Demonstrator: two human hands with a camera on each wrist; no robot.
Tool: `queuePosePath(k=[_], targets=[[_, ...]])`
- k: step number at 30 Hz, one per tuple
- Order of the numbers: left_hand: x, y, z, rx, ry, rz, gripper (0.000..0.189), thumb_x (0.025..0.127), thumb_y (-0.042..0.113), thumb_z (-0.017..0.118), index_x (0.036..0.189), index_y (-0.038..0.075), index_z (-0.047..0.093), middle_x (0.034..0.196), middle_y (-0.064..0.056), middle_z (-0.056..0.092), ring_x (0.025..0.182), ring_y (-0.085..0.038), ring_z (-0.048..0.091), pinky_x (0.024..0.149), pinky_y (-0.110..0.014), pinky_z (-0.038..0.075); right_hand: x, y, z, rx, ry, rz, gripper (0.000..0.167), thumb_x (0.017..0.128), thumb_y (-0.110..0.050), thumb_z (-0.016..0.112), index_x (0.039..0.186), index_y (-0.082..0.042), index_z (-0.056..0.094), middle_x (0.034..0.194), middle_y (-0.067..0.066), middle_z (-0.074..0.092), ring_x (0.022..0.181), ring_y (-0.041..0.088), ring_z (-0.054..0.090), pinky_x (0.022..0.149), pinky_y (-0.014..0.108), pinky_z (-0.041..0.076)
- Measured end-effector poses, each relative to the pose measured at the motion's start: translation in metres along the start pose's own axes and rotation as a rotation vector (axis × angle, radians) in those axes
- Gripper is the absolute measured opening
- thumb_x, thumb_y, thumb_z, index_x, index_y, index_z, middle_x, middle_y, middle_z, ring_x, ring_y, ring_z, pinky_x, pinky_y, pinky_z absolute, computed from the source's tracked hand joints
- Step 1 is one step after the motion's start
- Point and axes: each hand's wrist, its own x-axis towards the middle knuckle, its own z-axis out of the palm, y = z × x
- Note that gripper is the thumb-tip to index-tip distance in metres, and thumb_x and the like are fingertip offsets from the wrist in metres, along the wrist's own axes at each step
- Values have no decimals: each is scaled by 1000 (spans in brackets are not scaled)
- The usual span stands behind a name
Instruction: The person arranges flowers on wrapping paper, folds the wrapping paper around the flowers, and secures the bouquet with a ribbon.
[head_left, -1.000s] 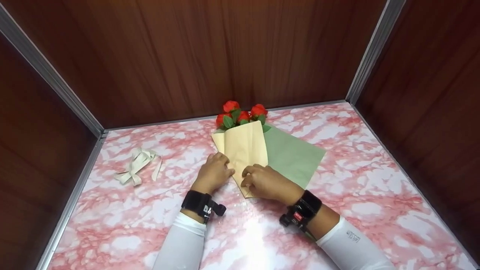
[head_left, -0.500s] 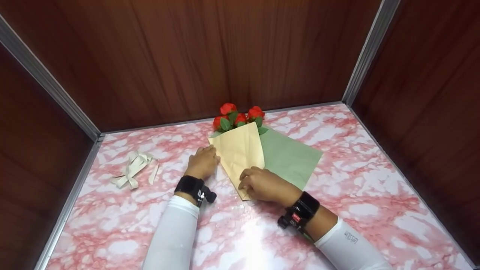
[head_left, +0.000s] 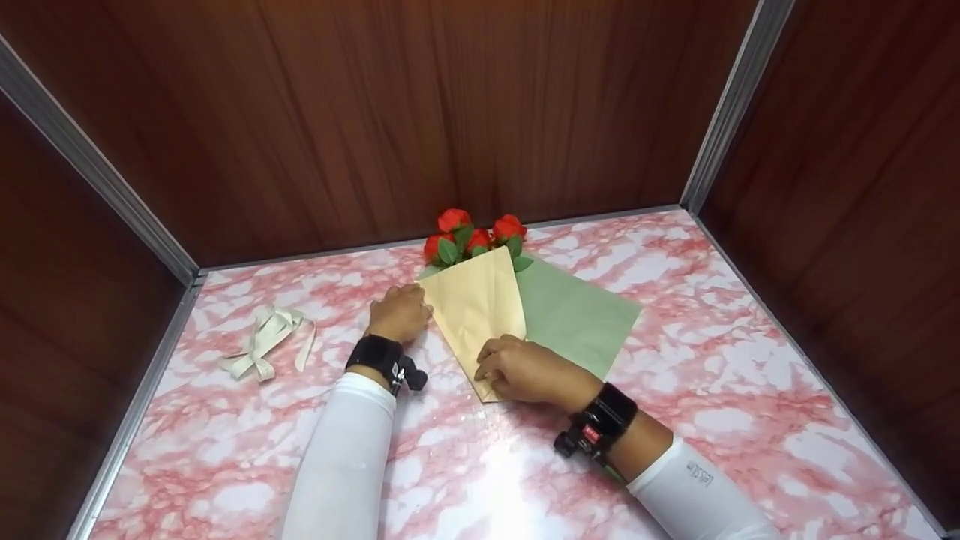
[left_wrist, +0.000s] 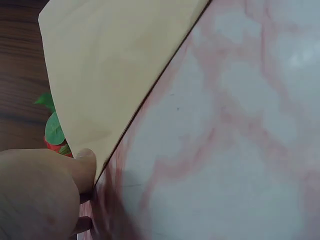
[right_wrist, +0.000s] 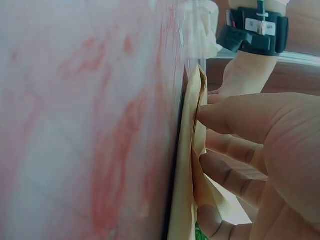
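Cream wrapping paper (head_left: 476, 296) lies folded over the stems of several red roses (head_left: 454, 220), and a sheet of green paper (head_left: 574, 311) spreads out beneath it to the right. At the upper left corner of the cream paper, my left hand (head_left: 400, 313) pinches the edge, its thumb (left_wrist: 86, 162) on top; some of its fingers are hidden. Lower down, near the narrow bottom end, my right hand (head_left: 532, 370) presses the folded layers with its fingertips (right_wrist: 207, 217). The right wrist view shows those fingers bent loosely against the paper, with no grip round it.
A loose bundle of off-white ribbon (head_left: 270, 337) lies to the left on the pink marbled table (head_left: 720, 420). Dark wood-look panels (head_left: 450, 112) with metal edging stand at the back and both sides. The roses lie close to the back panel.
My left hand has moved up and left along the cream paper's edge to its upper corner, and the left flap there now lies flatter. The right hand has stayed near the bottom end.
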Motion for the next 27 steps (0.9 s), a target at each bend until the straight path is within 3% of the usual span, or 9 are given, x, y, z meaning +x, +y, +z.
queuePosePath(k=[4,11,17,22,27], targets=[[-5,6,7,10,-1,-31,61,115,39,58,165,3,56,178,-14,48,164,-39,43,124,-77,40,1,1,2,15,-3,-6,28,99,-4,75,118,-18,89,131,4,77,125,27,70,105,45,63],[-26,27,15,55,28,-21,60,112,43,67,151,-2,67,167,-15,57,156,-36,50,115,-70,49,2,4,3,28,16,-12,24,100,-5,77,117,-16,89,128,4,78,123,27,70,105,42,63],[-47,41,17,110,38,49,55,104,46,81,134,0,77,151,-14,66,144,-37,56,107,-69,54,2,6,-1,49,-1,-38,24,97,-4,78,116,-12,90,132,7,81,124,29,74,107,42,63],[-59,45,16,131,34,114,55,95,54,88,115,3,81,138,-14,69,134,-37,61,103,-67,56,2,12,-4,89,28,-35,15,95,-3,81,107,-7,90,127,11,83,119,28,79,105,42,65],[-65,48,14,94,11,139,60,90,56,91,116,3,80,136,-14,69,133,-37,61,104,-67,55,2,14,-1,102,53,-16,14,94,-2,82,104,-6,90,119,9,79,110,25,78,100,39,66]])
